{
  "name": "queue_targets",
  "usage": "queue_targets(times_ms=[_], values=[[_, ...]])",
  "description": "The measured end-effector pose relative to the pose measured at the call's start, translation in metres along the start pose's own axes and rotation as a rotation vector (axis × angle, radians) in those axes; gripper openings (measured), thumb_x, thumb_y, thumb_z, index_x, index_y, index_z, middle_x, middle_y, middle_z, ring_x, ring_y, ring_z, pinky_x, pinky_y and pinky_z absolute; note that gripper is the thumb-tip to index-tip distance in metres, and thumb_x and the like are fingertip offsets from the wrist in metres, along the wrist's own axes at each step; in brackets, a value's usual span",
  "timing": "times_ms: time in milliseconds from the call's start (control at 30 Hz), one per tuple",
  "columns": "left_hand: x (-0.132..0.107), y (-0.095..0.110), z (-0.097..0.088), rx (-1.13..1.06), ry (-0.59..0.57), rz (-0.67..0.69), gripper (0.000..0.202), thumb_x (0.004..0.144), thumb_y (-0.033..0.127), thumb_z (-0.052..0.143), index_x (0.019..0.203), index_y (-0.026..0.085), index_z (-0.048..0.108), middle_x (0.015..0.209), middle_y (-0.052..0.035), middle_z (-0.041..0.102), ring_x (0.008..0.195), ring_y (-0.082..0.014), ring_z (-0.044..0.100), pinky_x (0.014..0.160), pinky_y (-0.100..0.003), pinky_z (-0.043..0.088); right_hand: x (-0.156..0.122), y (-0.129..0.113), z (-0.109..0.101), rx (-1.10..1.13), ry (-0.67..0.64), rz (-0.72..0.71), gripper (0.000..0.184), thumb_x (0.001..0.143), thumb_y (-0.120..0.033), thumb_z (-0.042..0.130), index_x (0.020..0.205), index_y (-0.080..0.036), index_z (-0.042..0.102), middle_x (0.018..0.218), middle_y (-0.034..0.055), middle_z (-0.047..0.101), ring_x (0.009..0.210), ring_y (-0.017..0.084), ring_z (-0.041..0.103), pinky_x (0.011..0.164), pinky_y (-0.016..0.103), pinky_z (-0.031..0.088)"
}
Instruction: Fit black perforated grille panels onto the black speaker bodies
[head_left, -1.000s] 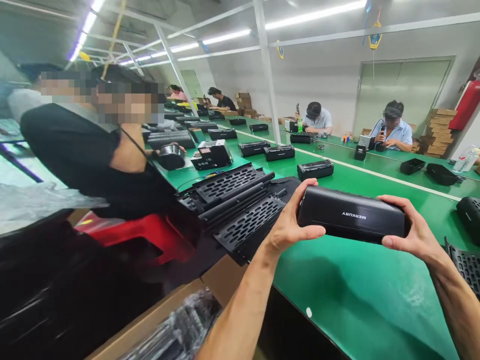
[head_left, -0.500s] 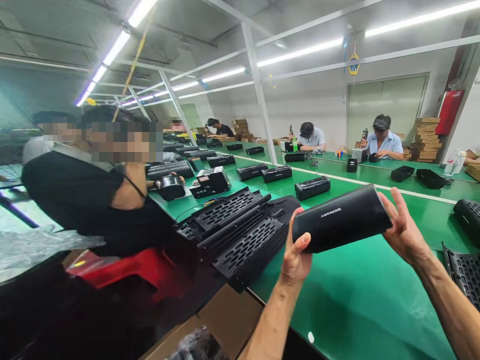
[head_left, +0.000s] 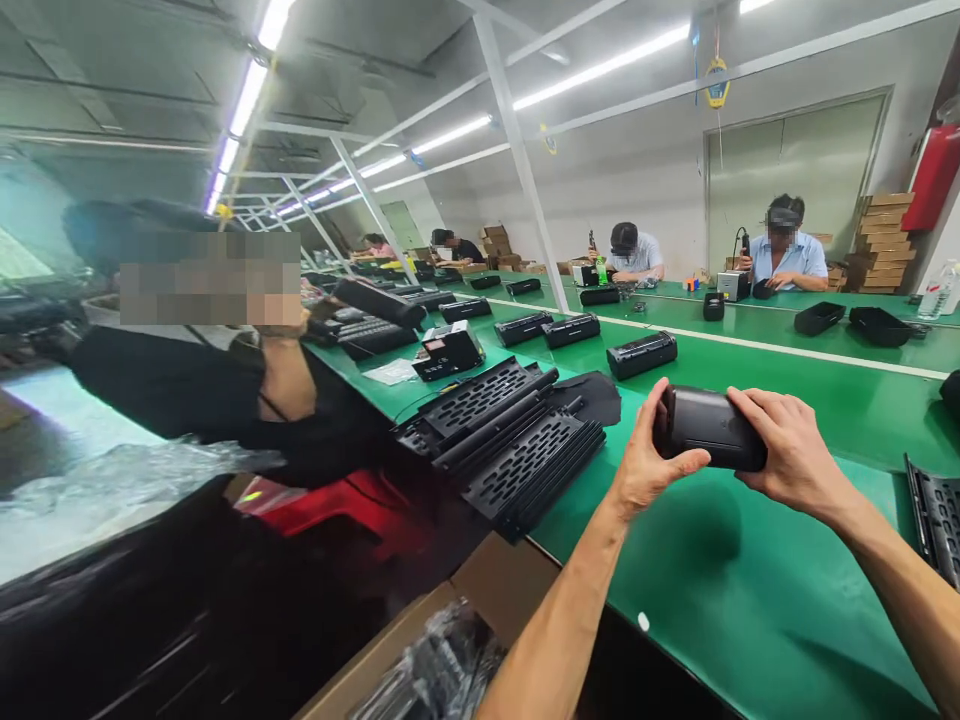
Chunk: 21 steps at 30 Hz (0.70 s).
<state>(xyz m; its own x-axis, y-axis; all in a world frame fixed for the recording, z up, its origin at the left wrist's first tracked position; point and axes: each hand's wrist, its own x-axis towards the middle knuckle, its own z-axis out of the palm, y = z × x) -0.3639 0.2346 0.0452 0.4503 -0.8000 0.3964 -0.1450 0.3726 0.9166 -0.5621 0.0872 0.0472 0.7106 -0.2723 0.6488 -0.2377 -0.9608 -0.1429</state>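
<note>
Between my two hands, above the green tabletop, is a black plastic housing [head_left: 716, 428] with rounded edges. My left hand [head_left: 651, 458] grips its left end, the thumb across the lower front and the fingers behind. My right hand [head_left: 791, 445] wraps round the right end from above, with its thumb side underneath. Just left of my left hand, several perforated black panels [head_left: 525, 470] lie stacked at the table's edge. A similar black housing [head_left: 642, 353] rests on the table beyond my hands.
More black housings stand along the green table [head_left: 750, 620]. An open cardboard box [head_left: 510, 590] with clear plastic bags [head_left: 435, 665] sits below the near edge. A co-worker in a black top [head_left: 195, 390] is close on the left, near a red stool [head_left: 337, 510]. Others work across the table.
The housing has turned, so its lettered face no longer shows, and it looks shorter. My right hand has gone from spread fingers to a grip on its end. The camera view has shifted slightly.
</note>
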Motion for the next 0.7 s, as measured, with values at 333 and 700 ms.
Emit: queue_targets(times_ms=[333,700], values=[[-0.024,0.001,-0.027,-0.057,0.224,0.135,0.102,0.06,0.047,0.09,0.152,0.028,0.05,0.138,-0.0066,0.059,0.128,-0.0319,0.056,0.112,-0.041,0.046,-0.005,0.034,-0.005,0.612,-0.092,0.182,0.114,0.076,-0.067,0.082,0.166,-0.031,0.023,0.17,0.0145,0.031,0.155,0.041,0.032,0.123,0.058,0.033],[-0.022,0.006,-0.035,-0.113,0.235,0.105,0.098,0.063,0.047,0.084,0.152,0.028,0.047,0.143,-0.0067,0.058,0.138,-0.0371,0.049,0.12,-0.049,0.037,0.0,-0.005,-0.02,0.936,0.024,0.358,0.091,0.066,-0.064,0.091,0.139,-0.027,0.052,0.13,0.01,0.06,0.11,0.028,0.061,0.085,0.034,0.056]])
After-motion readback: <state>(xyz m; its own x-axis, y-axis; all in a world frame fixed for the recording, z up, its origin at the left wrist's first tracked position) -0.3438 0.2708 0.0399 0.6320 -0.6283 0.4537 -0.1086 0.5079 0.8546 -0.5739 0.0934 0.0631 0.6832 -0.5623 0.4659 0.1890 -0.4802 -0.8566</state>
